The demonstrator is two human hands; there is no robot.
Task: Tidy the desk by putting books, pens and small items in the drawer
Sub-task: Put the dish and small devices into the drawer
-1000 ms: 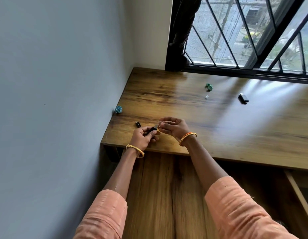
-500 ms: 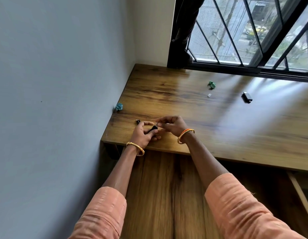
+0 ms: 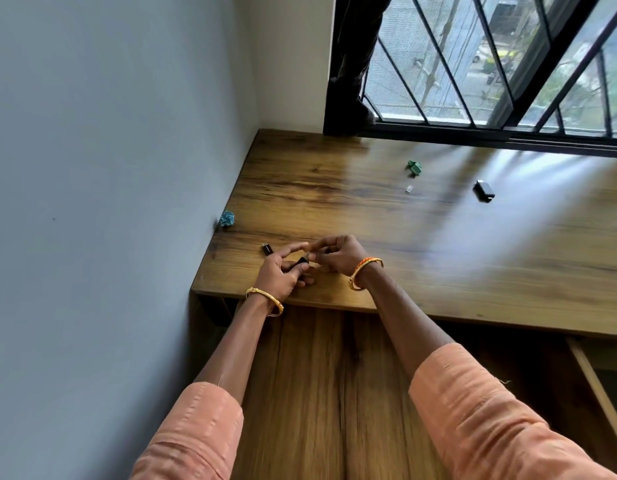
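Note:
My left hand (image 3: pixel 283 273) grips a small black stick-like device (image 3: pixel 301 262) near the desk's front left corner. My right hand (image 3: pixel 338 254) pinches its other end, where a small metal tip shows between the fingers. Just left of my hands a small black cap (image 3: pixel 267 249) lies on the wooden desk (image 3: pixel 473 265). Farther back lie a crumpled green paper (image 3: pixel 415 167), a tiny clear piece (image 3: pixel 409 189) and a black rectangular gadget (image 3: pixel 484 190). A crumpled blue paper (image 3: pixel 227 218) rests against the left wall.
A grey wall (image 3: pixel 109 202) closes off the left side. A barred window (image 3: pixel 490 64) runs along the back of the desk. Below the desk's front edge at the right, an open drawer's wooden rim (image 3: pixel 598 393) shows.
The view shifted slightly. My hands stayed together on the small black device at the desk's front left, with the fingers shifting a little on it.

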